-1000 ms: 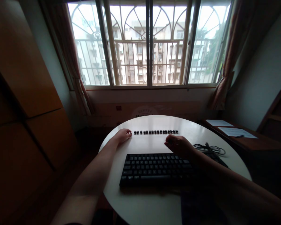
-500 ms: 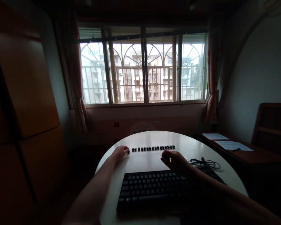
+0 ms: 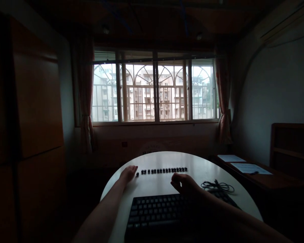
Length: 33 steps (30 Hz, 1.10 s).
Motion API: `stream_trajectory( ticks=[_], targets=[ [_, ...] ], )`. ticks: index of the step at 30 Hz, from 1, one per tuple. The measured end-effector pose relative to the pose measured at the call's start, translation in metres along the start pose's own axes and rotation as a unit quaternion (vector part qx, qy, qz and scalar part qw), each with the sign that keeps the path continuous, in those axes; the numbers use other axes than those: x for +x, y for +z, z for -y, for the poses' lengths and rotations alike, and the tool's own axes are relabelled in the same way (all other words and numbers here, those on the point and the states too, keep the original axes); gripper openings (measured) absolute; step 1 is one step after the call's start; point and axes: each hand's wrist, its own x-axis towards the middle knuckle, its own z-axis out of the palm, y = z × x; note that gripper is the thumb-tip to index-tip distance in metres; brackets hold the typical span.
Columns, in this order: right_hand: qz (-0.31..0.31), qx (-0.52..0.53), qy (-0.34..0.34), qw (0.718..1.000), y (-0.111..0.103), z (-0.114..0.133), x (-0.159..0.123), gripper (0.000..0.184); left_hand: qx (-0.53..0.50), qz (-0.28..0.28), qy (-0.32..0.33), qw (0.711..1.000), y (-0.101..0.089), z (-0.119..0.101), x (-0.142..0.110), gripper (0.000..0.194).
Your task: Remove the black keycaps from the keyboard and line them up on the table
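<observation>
Small black keycaps [image 3: 164, 170] stand in a row across the far half of the round white table [image 3: 152, 184]. My left hand [image 3: 128, 173] is at the row's left end, fingers stretched forward just beyond a single keycap [image 3: 137, 174] that sits slightly apart and nearer to me. Nothing shows in that hand. My right hand [image 3: 184, 183] hovers between the row and the black keyboard [image 3: 157, 211], thumb and fingers curled together in a pinch. Whatever it may hold is hidden by the fingers and the dim light. My right forearm covers the keyboard's right part.
A coiled black cable [image 3: 218, 185] lies on the table at right, behind my forearm. Beyond the table's right edge, a brown side table [image 3: 281, 179] carries sheets of paper [image 3: 250, 168] with a dark pen-like thing. Wooden cabinets [image 3: 38, 111] stand left; a window is ahead.
The view has tilted upward, so everything sits lower. My left fingers have come off the leftmost keycap, which stays in place beside the row. My right hand keeps its pinch, nearly unmoved.
</observation>
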Motion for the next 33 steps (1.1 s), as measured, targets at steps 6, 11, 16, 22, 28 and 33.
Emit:
stream_trajectory(
  ticks=[6, 11, 16, 22, 28, 33],
  targets=[
    [-0.002, -0.030, 0.003, 1.000, 0.005, 0.002, 0.001, 0.013, 0.014, -0.068, -0.056, 0.996, 0.000, 0.004, -0.001, 0.046],
    [0.001, -0.051, -0.008, 0.999, 0.012, -0.003, 0.003, 0.015, 0.021, -0.117, -0.104, 0.987, -0.003, 0.005, -0.004, 0.048],
    [0.007, -0.062, 0.003, 0.998, 0.019, -0.009, 0.004, 0.019, 0.030, -0.148, -0.145, 0.978, 0.000, 0.005, -0.007, 0.049],
    [0.012, -0.081, -0.003, 0.997, 0.026, -0.017, 0.005, 0.014, 0.030, -0.185, -0.176, 0.966, -0.007, 0.003, -0.010, 0.047],
    [-0.013, -0.096, 0.015, 0.995, 0.040, -0.027, 0.009, 0.020, 0.024, -0.211, -0.192, 0.958, -0.008, 0.011, -0.011, 0.044],
    [-0.018, -0.096, 0.046, 0.994, 0.041, -0.019, 0.012, 0.018, 0.007, -0.215, -0.210, 0.954, -0.010, 0.013, -0.012, 0.042]
  ],
)
